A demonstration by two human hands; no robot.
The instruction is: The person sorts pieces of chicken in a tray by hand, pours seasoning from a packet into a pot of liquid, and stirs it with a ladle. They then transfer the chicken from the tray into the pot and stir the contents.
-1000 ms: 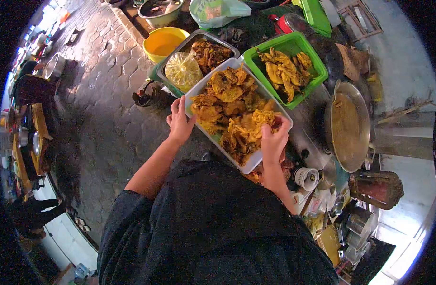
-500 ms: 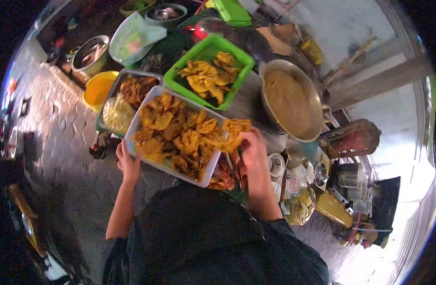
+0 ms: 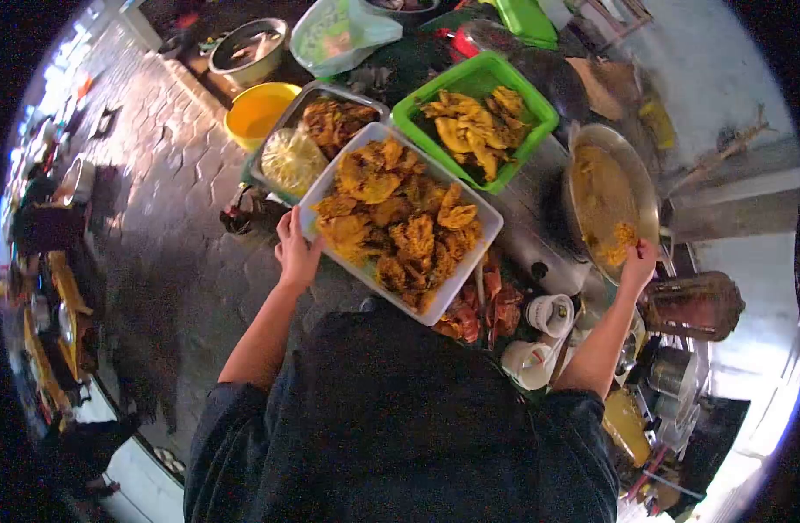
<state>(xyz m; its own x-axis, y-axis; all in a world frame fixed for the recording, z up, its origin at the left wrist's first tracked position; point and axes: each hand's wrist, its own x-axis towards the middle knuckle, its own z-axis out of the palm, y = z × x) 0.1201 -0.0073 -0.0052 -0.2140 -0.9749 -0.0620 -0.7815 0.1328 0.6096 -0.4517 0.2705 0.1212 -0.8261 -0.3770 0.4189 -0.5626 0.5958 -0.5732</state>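
Observation:
A white plastic tray (image 3: 370,268) piled with yellow-coated chicken pieces (image 3: 404,235) is in front of my body. My left hand (image 3: 298,251) is closed on the tray's left corner, with part of its fingers behind the rim. Out to the right, my right hand (image 3: 640,263) pinches a yellow chicken piece (image 3: 624,235) over a wide metal pan (image 3: 654,205). The pan holds brownish-yellow liquid (image 3: 605,174), and the piece's lower end seems to reach it. Behind the white tray, a green basket (image 3: 406,109) holds more yellow chicken (image 3: 470,131).
A grey tray (image 3: 378,103) with dark fried pieces and a filled plastic bag (image 3: 293,163) adjoins the white tray. A yellow bowl (image 3: 259,118) stands at the left. White cups (image 3: 529,364) and reddish meat (image 3: 505,305) lie near my right forearm.
My right hand has moved right with the chicken piece, from the white tray's edge to over the pan. My left hand stays at the tray's corner. The whole view has shifted.

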